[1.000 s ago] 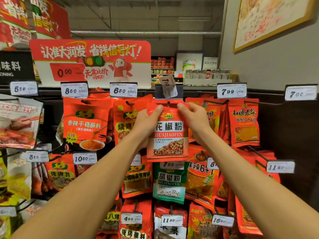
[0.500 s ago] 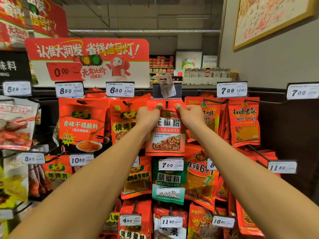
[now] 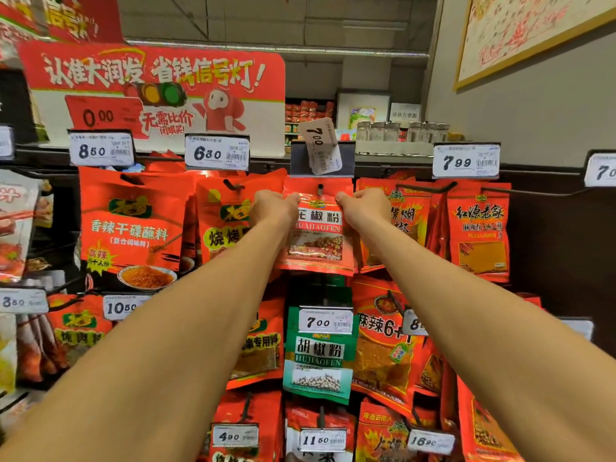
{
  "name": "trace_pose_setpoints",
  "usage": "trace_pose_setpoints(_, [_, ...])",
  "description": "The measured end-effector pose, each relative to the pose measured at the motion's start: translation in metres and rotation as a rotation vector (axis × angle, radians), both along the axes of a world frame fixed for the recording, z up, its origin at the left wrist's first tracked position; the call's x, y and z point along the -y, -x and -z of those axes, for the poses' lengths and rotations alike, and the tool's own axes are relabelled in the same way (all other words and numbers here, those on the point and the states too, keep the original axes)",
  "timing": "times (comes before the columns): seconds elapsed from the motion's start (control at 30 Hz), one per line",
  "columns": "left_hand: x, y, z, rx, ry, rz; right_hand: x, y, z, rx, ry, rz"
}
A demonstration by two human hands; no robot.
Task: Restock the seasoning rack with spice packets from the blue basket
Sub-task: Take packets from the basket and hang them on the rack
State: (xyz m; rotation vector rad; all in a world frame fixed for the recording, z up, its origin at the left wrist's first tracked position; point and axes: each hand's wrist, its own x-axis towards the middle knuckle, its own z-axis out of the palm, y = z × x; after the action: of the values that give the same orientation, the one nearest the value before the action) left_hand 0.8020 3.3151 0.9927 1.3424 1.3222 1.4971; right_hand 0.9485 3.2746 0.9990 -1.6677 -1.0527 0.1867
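A red pepper-powder packet (image 3: 316,238) hangs at the top middle of the seasoning rack, its hole on a black peg (image 3: 320,188) under a loose, tilted "7.00" price tag (image 3: 320,146). My left hand (image 3: 274,208) pinches the packet's upper left corner. My right hand (image 3: 363,208) pinches its upper right corner. Both arms reach up and forward. The blue basket is out of view.
Red seasoning packets (image 3: 131,225) fill pegs to the left and right (image 3: 478,228). A green packet (image 3: 318,358) hangs below the held one. A red promotional sign (image 3: 153,91) stands above. A grey wall (image 3: 533,111) rises at the right.
Both hands carried the red packet upward and farther in; its hole now sits on the peg below the tilted price tag.
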Motion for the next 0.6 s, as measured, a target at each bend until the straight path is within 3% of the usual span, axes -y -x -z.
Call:
trace_pose_setpoints(0.17, [0.003, -0.001, -0.005, -0.038, 0.042, 0.012, -0.004, 0.001, -0.003, -0.027, -0.003, 0.003])
trace_pose_setpoints(0.47, [0.060, 0.048, 0.021, -0.155, -0.157, 0.085, 0.075, -0.007, 0.032, 0.066, -0.148, -0.048])
trace_pose_setpoints(0.6, [0.089, 0.070, 0.031, -0.005, -0.118, 0.270, 0.109, -0.004, 0.043, -0.196, -0.198, -0.274])
